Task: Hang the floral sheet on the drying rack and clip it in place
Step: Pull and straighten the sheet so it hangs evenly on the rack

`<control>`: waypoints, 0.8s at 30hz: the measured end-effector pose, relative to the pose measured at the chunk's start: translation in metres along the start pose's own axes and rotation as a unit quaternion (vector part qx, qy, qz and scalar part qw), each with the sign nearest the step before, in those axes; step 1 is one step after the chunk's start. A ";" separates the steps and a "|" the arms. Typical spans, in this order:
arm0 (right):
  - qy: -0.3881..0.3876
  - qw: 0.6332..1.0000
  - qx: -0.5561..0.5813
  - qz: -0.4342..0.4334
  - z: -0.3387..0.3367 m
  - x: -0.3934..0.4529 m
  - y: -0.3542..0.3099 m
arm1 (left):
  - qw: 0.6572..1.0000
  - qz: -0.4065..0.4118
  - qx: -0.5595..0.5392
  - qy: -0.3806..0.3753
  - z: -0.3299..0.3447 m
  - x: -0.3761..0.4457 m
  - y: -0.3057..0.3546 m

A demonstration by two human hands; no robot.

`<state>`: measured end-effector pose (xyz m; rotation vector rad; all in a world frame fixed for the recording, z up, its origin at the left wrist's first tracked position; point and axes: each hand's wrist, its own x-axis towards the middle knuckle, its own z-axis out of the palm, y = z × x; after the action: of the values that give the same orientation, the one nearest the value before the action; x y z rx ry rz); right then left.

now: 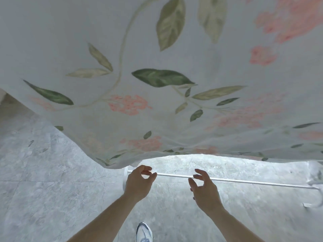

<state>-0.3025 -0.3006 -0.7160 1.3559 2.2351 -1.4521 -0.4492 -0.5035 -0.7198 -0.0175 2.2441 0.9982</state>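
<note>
sheet point(157, 67) draped over rack, hem above rail point(244, 181) | left hand point(138, 184), right hand point(204, 191) grips loosely apart, empty | clipping left, no clips seen

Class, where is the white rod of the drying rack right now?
In the head view the white rod runs across the lower middle, just under the floral sheet's hanging edge, behind the left hand and right hand, above the stone floor.
</note>
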 end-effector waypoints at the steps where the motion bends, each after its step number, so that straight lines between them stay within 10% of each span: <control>1: 0.007 1.000 0.009 0.003 -0.015 -0.002 0.006 | 1.000 0.007 0.008 -0.003 0.012 -0.006 0.010; 24: 0.121 0.988 0.076 0.057 -0.415 -0.004 0.210 | 0.971 0.141 0.134 -0.140 0.372 -0.148 0.286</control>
<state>-0.0084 0.0502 -0.6348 1.7661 2.1755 -1.5176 -0.1983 -0.0912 -0.6257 0.5411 2.1335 0.7740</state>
